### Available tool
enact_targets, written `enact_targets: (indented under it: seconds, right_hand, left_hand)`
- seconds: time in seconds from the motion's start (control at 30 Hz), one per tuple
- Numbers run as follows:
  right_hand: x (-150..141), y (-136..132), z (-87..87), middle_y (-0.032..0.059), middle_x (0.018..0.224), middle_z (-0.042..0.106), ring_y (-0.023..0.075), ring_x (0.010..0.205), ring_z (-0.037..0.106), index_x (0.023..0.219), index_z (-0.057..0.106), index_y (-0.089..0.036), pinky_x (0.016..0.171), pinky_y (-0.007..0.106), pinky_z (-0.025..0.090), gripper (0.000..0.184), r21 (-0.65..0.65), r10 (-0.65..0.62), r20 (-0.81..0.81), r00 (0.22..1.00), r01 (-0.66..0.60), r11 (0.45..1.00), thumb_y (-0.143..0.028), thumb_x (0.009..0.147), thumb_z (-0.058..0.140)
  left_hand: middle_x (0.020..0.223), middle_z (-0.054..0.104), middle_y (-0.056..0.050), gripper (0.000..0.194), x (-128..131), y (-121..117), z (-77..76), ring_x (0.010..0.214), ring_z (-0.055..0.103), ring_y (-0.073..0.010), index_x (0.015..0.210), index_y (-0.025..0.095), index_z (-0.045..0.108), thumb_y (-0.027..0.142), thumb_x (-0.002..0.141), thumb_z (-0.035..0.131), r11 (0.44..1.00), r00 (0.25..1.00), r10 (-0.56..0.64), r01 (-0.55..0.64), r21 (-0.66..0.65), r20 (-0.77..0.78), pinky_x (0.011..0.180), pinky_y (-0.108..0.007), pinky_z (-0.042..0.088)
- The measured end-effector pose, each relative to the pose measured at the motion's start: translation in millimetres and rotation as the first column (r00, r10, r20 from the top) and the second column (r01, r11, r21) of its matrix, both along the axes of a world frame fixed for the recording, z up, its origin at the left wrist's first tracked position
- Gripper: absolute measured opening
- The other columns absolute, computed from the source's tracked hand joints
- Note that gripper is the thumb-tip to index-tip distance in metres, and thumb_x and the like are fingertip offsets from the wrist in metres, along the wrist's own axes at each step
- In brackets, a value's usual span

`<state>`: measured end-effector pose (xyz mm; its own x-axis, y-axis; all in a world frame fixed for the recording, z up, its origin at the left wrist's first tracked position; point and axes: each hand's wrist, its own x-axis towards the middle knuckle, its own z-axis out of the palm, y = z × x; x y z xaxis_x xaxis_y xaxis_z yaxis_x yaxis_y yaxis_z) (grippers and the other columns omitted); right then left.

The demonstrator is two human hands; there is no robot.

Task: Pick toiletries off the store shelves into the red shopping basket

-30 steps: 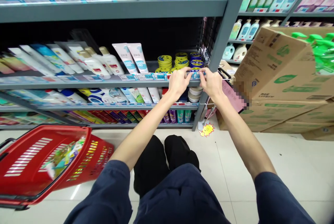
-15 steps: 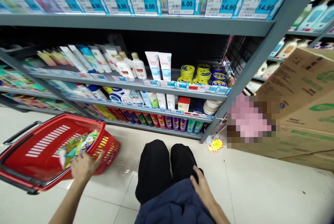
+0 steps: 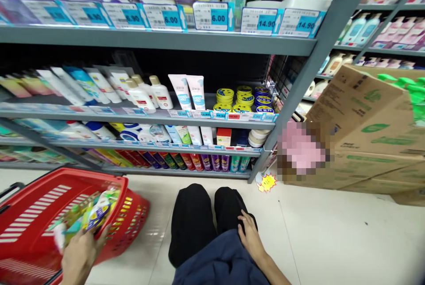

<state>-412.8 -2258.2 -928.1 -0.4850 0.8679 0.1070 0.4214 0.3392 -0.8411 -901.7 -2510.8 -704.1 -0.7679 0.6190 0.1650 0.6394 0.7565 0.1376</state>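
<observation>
My left hand [image 3: 79, 249] is at the near rim of a red shopping basket [image 3: 94, 179]. Its fingers curl over the rim and its thumb stays outside; the hand is a little blurred. Inside the basket lie several colourful packages [image 3: 99, 209], partly hidden by the rim and the hand. On my right thigh, in black trousers [image 3: 192, 218], rests my right hand [image 3: 249, 232], empty, its fingers loosely spread, with a ring on one finger.
Ahead stands a grey shelf unit [image 3: 199, 41] with price tags, tubes [image 3: 195, 92], lotion bottles [image 3: 161, 92] and round yellow tins [image 3: 226, 95]. Cardboard boxes [image 3: 372, 130] and a pixelated pink area [image 3: 303, 148] are on the right. A yellow star-shaped tag [image 3: 267, 183] is near the shelf post.
The view has turned a little to the right. My left hand has shifted along the basket's rim toward me. My right hand stays on the thigh.
</observation>
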Motion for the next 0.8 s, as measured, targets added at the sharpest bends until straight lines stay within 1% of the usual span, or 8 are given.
enact_targets:
  seconds: [0.07, 0.2, 0.3, 0.37, 0.47, 0.63, 0.73, 0.8]
  right_hand:
    - [-4.8, 2.0, -1.9, 0.0168, 0.148, 0.07, 0.0347, 0.139, 0.068, 0.121, 0.079, -0.021, 0.12, 0.059, 0.057, 0.035, 0.001, 0.002, 0.015, 1.0, -0.002, 1.0, -0.032, 0.1, 0.053]
    - [-12.6, 12.6, -2.0, 0.0203, 0.144, 0.071, 0.0352, 0.141, 0.066, 0.12, 0.078, -0.017, 0.121, 0.06, 0.055, 0.039, -0.007, 0.069, 0.053, 0.996, -0.069, 0.998, -0.035, 0.103, 0.048]
    - [-13.2, 18.6, -2.3, 0.0226, 0.141, 0.071, 0.038, 0.14, 0.064, 0.119, 0.076, -0.015, 0.121, 0.064, 0.052, 0.042, -0.012, 0.129, 0.084, 0.988, -0.129, 0.992, -0.04, 0.102, 0.047]
    - [-12.0, 21.7, -4.8, 0.025, 0.14, 0.07, 0.0403, 0.139, 0.063, 0.12, 0.074, -0.013, 0.121, 0.066, 0.05, 0.047, -0.014, 0.164, 0.107, 0.981, -0.163, 0.986, -0.045, 0.102, 0.046]
    - [-8.1, 25.9, -8.8, 0.0262, 0.144, 0.067, 0.041, 0.143, 0.057, 0.126, 0.07, -0.012, 0.122, 0.066, 0.046, 0.052, -0.027, 0.21, 0.135, 0.968, -0.208, 0.978, -0.052, 0.103, 0.046]
    - [4.3, 24.2, -0.2, 0.0269, 0.149, 0.062, 0.041, 0.146, 0.053, 0.13, 0.067, -0.011, 0.125, 0.064, 0.042, 0.056, -0.047, 0.237, 0.179, 0.955, -0.232, 0.972, -0.056, 0.104, 0.045]
    - [7.9, 22.8, 6.1, 0.0276, 0.149, 0.062, 0.0407, 0.145, 0.054, 0.129, 0.067, -0.011, 0.125, 0.063, 0.041, 0.056, -0.047, 0.237, 0.189, 0.953, -0.232, 0.972, -0.056, 0.104, 0.045]
    - [8.1, 23.8, 6.8, 0.028, 0.147, 0.063, 0.0403, 0.146, 0.054, 0.128, 0.067, -0.011, 0.125, 0.063, 0.041, 0.056, -0.049, 0.236, 0.192, 0.953, -0.231, 0.972, -0.055, 0.103, 0.045]
  left_hand:
    - [0.069, 0.072, -0.016, 0.047, 11.1, -5.5, -14.2, 0.084, 0.077, -0.0498, 0.054, 0.029, 0.071, 0.067, 0.07, 0.05, 0.995, 0.998, 0.068, -0.067, 0.073, -0.011, 0.085, -0.068, 0.062]
    - [0.087, 0.081, -0.006, 0.043, 48.3, -9.8, -30.3, 0.095, 0.079, -0.0427, 0.069, 0.032, 0.076, 0.065, 0.079, 0.05, 0.991, 0.987, 0.125, -0.129, 0.039, 0.101, 0.087, -0.057, 0.064]
    - [0.107, 0.084, -0.015, 0.047, 81.0, -13.1, -31.9, 0.102, 0.079, -0.0404, 0.088, 0.022, 0.082, 0.064, 0.081, 0.062, 0.988, 0.952, 0.102, -0.13, 0.079, 0.288, 0.092, -0.05, 0.063]
    - [0.106, 0.084, -0.016, 0.056, 98.1, -17.9, -34.7, 0.101, 0.078, -0.0369, 0.095, 0.018, 0.082, 0.07, 0.081, 0.065, 0.983, 0.876, 0.054, -0.13, 0.127, 0.48, 0.094, -0.047, 0.062]
    - [0.098, 0.082, -0.014, 0.073, 121.8, -30.1, -45.2, 0.094, 0.077, -0.0337, 0.108, 0.013, 0.082, 0.078, 0.075, 0.073, 0.955, 0.712, 0.045, -0.236, 0.178, 0.7, 0.088, -0.044, 0.062]
    - [0.12, 0.081, -0.014, 0.074, 175.6, -48.2, -61.3, 0.109, 0.076, -0.0328, 0.119, 0.014, 0.081, 0.07, 0.071, 0.087, 0.91, 0.629, 0.057, -0.353, 0.219, 0.775, 0.099, -0.041, 0.06]
    - [0.117, 0.083, -0.013, 0.069, 182.0, -48.4, -67.9, 0.111, 0.076, -0.0327, 0.116, 0.014, 0.081, 0.071, 0.077, 0.082, 0.924, 0.536, 0.001, -0.324, 0.205, 0.844, 0.099, -0.04, 0.059]
    - [0.115, 0.082, -0.014, 0.065, 163.8, -40.8, -74.3, 0.111, 0.075, -0.0326, 0.116, 0.013, 0.08, 0.07, 0.085, 0.074, 0.919, 0.555, 0.031, -0.343, 0.195, 0.831, 0.1, -0.041, 0.059]
